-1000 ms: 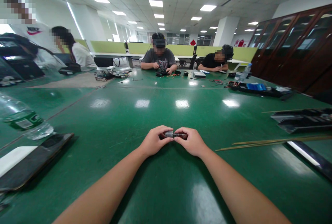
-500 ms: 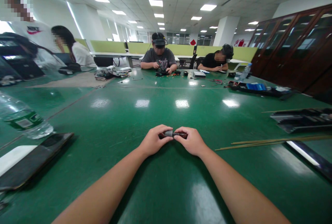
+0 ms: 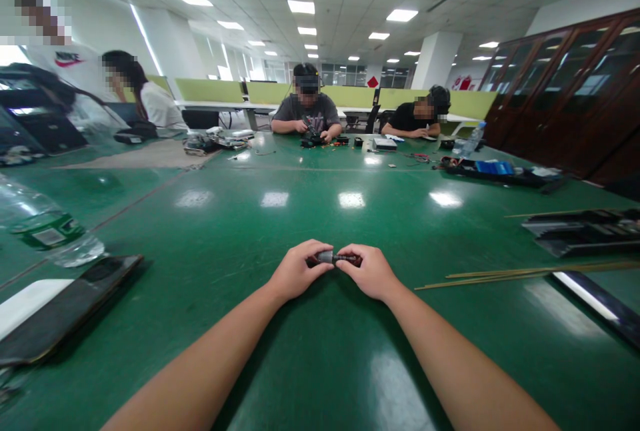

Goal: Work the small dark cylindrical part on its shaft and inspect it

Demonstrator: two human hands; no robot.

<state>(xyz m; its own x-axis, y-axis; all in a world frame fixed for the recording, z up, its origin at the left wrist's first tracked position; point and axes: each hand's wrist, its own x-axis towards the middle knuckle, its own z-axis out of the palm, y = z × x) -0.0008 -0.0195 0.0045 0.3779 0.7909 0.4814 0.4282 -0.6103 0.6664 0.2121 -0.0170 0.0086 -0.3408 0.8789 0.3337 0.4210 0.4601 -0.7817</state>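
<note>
Over the green table, a slim dark cylindrical tool (image 3: 327,257) lies level between my hands; its exact kind is too small to make out. It has a grey metal-like collar near the left and a dark, ringed section toward the right. My left hand (image 3: 300,269) is closed on the grey end, thumb below and fingers above. My right hand (image 3: 369,271) pinches the dark ringed end. The two hands' fingertips almost meet, and the fingers cover both ends of the tool.
A water bottle (image 3: 55,231) and a dark phone-like slab (image 3: 75,308) lie at left. Thin brass-coloured rods (image 3: 500,274), black channel-shaped parts (image 3: 575,234) and a dark glossy bar (image 3: 597,304) lie at right. Two people work across the green table (image 3: 240,218); others sit and stand at far left.
</note>
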